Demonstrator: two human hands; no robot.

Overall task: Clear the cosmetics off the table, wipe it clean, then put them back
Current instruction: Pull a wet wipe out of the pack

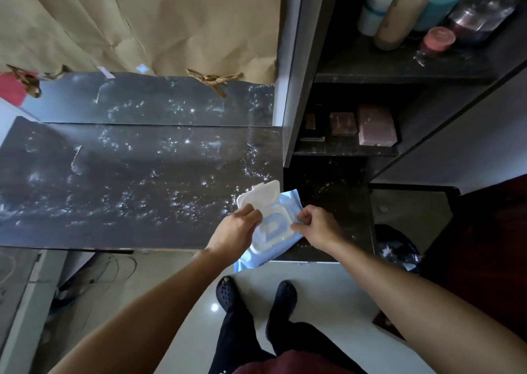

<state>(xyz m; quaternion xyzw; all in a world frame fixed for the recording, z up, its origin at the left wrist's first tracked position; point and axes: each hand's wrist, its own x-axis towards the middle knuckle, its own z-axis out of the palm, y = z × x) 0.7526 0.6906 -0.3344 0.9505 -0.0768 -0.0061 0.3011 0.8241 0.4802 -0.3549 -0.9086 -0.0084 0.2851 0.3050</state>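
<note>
- Head view: a blue wet-wipes pack (288, 202) lies at the near right corner of the dark desk (128, 185), its white flip lid (261, 192) standing open.
- Left hand (238, 226) rests on the pack's left side, fingers curled onto the lid frame.
- Right hand (318, 222) sits on the pack's right edge, fingers pinched together there.
- Right of the pack, shelves (399, 71) hold bottles (482, 11) and boxes (376, 125).
</note>
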